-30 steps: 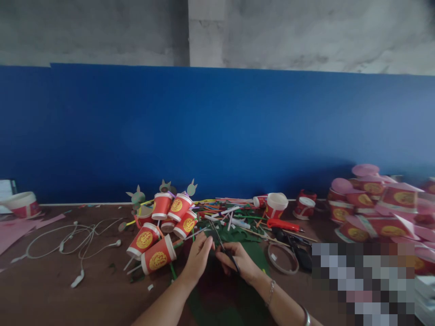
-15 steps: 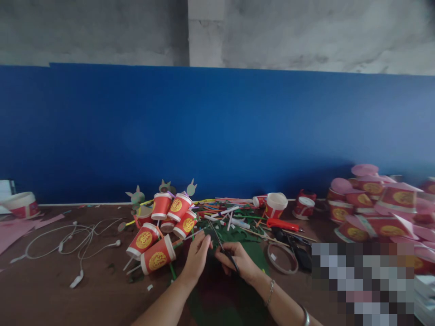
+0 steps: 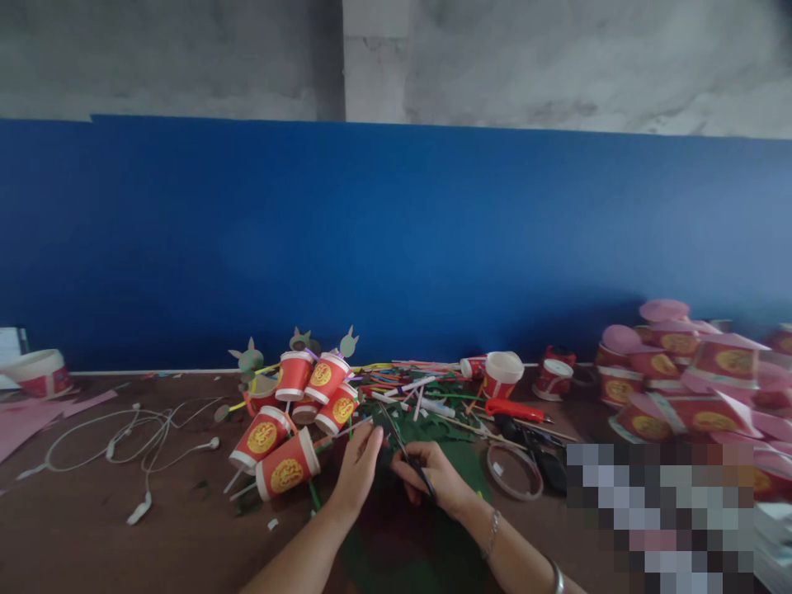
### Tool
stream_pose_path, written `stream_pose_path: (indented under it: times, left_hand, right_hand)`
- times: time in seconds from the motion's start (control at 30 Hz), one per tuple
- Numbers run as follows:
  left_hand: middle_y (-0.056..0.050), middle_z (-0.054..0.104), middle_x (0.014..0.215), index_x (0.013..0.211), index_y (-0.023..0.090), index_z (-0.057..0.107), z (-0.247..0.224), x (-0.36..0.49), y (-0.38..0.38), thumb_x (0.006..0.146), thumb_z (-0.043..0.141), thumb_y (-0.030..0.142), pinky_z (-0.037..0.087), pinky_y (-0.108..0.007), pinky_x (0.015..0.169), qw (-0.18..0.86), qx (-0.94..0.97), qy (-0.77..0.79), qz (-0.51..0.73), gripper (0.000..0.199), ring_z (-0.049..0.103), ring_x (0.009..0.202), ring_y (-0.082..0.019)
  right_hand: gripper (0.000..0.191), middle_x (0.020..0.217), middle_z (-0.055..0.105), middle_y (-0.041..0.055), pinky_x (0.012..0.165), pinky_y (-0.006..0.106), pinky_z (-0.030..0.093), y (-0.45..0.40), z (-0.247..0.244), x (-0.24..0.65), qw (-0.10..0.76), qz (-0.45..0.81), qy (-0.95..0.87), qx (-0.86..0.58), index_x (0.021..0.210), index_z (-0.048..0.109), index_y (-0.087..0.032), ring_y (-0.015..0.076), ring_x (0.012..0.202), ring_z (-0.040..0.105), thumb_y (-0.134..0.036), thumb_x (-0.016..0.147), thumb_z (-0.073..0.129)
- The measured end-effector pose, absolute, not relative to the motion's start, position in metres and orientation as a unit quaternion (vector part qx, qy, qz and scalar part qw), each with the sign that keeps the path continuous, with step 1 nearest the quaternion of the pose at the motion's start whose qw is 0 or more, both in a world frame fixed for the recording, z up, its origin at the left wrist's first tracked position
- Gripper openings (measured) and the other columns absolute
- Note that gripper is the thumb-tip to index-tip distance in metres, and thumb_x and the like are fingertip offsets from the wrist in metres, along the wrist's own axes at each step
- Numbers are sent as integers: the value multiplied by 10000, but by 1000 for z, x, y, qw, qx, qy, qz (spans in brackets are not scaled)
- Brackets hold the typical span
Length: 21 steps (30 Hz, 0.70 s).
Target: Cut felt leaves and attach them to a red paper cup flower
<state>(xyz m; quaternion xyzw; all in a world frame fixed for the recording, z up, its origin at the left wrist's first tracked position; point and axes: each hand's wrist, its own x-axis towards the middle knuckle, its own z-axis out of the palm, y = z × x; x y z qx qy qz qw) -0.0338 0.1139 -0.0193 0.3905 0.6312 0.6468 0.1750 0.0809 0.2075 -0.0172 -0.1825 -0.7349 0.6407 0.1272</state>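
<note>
My right hand is closed around the dark handles of a pair of scissors, whose blades point away and to the left. Facing it, my left hand has its fingers curled together on a dark green piece of paper, which is dim and partly hidden between the hands. More dark green paper lies flat under and beside my hands. Left of my left hand, several red-and-white paper cups are piled with straws, some topped by grey-green rabbit-shaped cutouts.
Colored sticks and markers lie behind my hands. To their right are a red glue gun, a tape roll and a standing cup. White earphones sprawl at left. Cups with pink paper are heaped at far right; a blue partition stands behind.
Both hands stay almost in place, with only a slight shift of the fingers and the green paper at the scissors. The surrounding things look unchanged.
</note>
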Motion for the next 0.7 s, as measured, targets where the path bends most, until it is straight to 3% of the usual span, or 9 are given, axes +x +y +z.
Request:
stream_pose_path:
  times: [0.3, 0.7]
  left_hand:
    - [-17, 505, 736, 591, 185, 484, -17, -34, 113, 843, 432, 339, 374, -286, 759, 163, 451, 621, 620, 300, 489, 786, -179]
    - [-9, 494, 694, 578, 188, 466, -18, -33, 115, 832, 432, 376, 385, -289, 724, 143, 426, 636, 627, 317, 482, 726, -171]
  right_hand:
    - [371, 427, 521, -47, 391, 174, 357, 207, -19, 81, 133, 652, -728, -165, 714, 568, -133, 73, 366, 460, -500, 691, 625]
    - [350, 387, 478, -61, 346, 158, 287, 210, -24, 80, 133, 651, -727, -173, 673, 550, -136, 57, 328, 409, -470, 675, 655]
